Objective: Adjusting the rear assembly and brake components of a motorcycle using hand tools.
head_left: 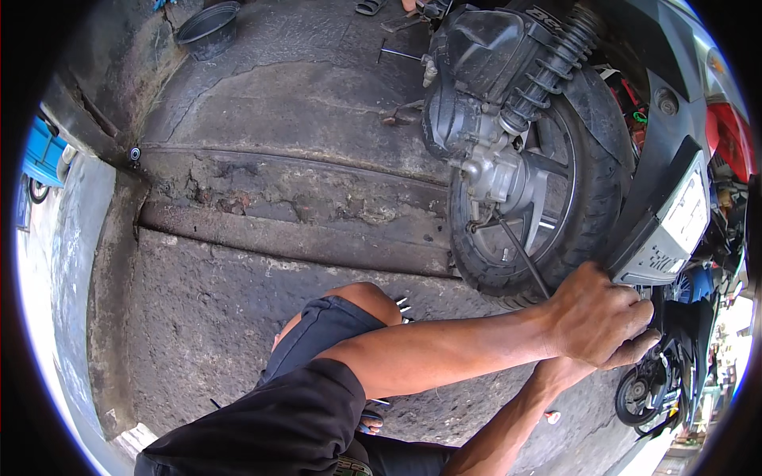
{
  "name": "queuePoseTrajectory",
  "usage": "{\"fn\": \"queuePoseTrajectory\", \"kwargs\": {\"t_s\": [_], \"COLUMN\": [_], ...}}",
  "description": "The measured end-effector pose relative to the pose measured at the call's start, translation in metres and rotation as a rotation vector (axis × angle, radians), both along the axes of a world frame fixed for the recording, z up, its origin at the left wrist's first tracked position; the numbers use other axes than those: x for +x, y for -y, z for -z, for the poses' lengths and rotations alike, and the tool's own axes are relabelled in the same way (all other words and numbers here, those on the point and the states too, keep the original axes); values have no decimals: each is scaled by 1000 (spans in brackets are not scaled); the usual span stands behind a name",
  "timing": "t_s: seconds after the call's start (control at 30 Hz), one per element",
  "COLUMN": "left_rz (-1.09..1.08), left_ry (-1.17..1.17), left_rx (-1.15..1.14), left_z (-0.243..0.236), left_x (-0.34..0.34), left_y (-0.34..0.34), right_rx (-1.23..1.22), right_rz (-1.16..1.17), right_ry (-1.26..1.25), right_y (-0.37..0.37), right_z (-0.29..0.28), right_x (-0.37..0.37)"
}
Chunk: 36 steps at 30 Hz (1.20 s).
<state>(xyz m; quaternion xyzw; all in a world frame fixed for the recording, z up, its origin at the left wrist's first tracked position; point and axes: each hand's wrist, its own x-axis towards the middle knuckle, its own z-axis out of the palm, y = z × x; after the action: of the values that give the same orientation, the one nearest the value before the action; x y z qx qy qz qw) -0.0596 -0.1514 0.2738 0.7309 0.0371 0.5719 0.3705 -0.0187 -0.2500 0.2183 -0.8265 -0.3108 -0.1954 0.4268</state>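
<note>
My left hand [602, 319] is closed into a fist beneath the number plate [684, 208] of a scooter. A long dark metal rod [524, 255], seemingly a tool handle, slants from the hub area of the rear wheel [594, 208] down to this fist, where its end is hidden. Just below and behind the left hand is my right hand [567, 369]. Only its wrist and a little of its back show, and its fingers are covered. A silver hub casing [496, 174] and a coil-spring shock absorber [549, 70] sit beside the wheel.
A black basin [208, 30] stands at the far left by the wall. A thin T-handle tool [399, 54] lies near the engine, with a sandal [370, 7] beyond it. Small metal pieces [405, 308] lie by my knee. Another motorcycle [647, 385] is parked at right.
</note>
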Motion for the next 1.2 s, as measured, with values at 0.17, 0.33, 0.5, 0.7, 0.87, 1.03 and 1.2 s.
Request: {"fn": "queuePoseTrajectory", "kwargs": {"t_s": [0.17,0.33,0.5,0.7,0.87,1.03,1.2], "left_rz": [29,69,195,188,-228,-295,-384], "left_ry": [1,35,-195,-674,-1289,-1537,-1506], "left_rx": [42,41,214,57,-181,-273,-81], "left_z": [-1,4,-2,31,151,309,409], "left_x": [4,12,-34,-102,-143,-138,-125], "left_y": [0,8,-10,-79,-170,-191,-197], "right_rx": [218,144,-102,-541,-721,-938,-1354], "right_rz": [-34,34,-212,-277,-258,-340,-464], "right_ry": [-79,-130,-96,-248,-89,-45,-442], "right_y": [-8,21,30,124,167,198,207], "right_z": [-7,29,-21,4,79,173,288], "right_x": [-18,11,-24,-11,29,44,6]}}
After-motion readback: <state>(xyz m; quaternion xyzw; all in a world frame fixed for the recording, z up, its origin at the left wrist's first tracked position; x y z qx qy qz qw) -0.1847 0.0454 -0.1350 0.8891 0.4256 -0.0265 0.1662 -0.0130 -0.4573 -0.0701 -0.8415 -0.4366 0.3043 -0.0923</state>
